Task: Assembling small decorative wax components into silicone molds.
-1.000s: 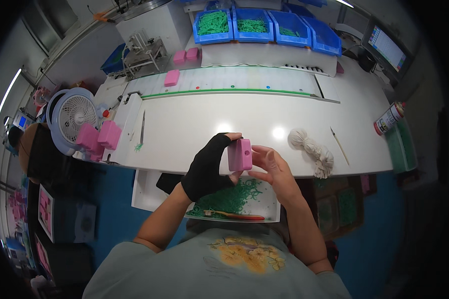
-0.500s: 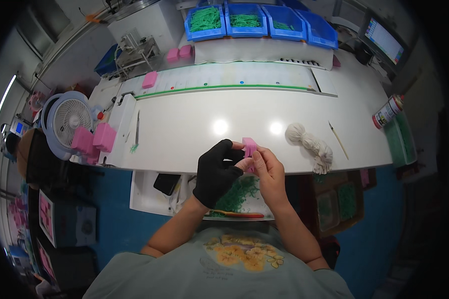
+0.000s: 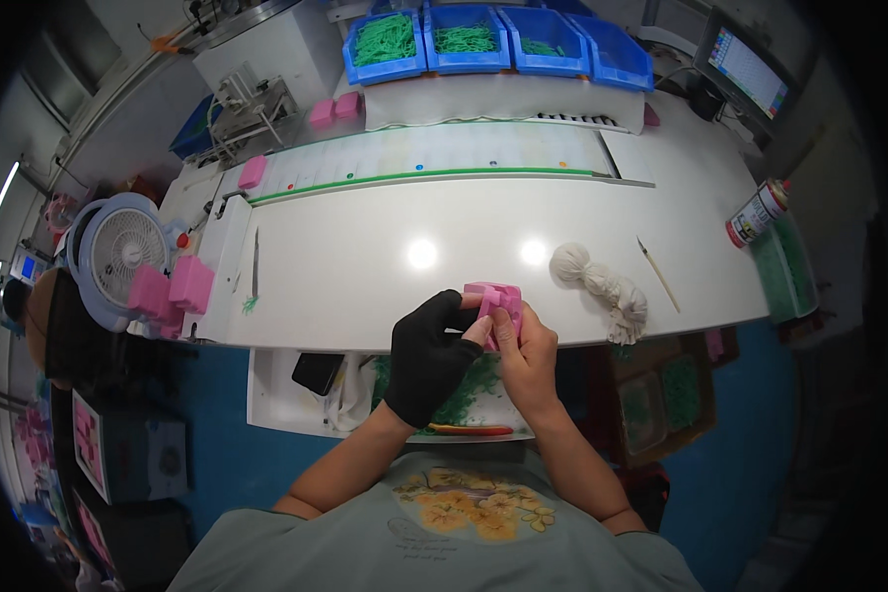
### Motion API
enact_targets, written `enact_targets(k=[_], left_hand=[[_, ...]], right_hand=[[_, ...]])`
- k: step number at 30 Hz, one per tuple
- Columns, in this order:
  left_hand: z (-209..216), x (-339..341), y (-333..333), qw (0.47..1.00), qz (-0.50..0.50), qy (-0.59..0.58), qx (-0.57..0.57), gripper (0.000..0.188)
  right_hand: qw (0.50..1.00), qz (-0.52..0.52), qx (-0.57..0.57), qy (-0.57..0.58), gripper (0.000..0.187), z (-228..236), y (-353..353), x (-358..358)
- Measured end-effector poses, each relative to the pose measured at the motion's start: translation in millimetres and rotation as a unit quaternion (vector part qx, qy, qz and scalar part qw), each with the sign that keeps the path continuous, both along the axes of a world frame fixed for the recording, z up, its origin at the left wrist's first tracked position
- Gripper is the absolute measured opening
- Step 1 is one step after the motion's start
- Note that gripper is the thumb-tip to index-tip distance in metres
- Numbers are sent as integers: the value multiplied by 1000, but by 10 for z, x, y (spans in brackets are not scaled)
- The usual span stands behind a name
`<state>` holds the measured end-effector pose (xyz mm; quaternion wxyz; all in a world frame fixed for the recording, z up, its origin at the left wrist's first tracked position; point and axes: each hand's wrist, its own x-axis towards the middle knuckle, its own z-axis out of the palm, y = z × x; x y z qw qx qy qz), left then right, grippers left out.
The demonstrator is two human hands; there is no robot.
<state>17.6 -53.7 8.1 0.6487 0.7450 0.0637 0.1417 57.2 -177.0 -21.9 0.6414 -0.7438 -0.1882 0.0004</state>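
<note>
Left hand (image 3: 432,345) and right hand (image 3: 531,363) both pinching the pink block (image 3: 504,294) at the bench's (image 3: 335,266) front edge; one slack grip could drop it into the scraps (image 3: 474,393) below!

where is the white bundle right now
In the head view, the white bundle lies on the table, near its front edge, between the right hand and the thin stick.
</note>
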Motion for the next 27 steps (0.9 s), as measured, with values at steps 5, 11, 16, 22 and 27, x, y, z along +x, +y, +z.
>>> enact_targets(k=[5,11,16,22,27], left_hand=[[71,-3,103,998,-35,33,31,28],[-131,-23,337,981,-182,3,-63,49],[-319,-32,370,964,-128,-98,210,65],[-200,-33,553,945,-128,-114,277,62],[-232,-53,594,953,-154,-21,261,59]], right_hand=[[995,-13,96,25,28,-179,-32,75],[899,110,287,313,28,-112,-66,30],[847,189,338,363,28,-104,-21,-57],[941,163,121,272,23,-94,-179,145],[961,185,21,202,15,0,-206,178]])
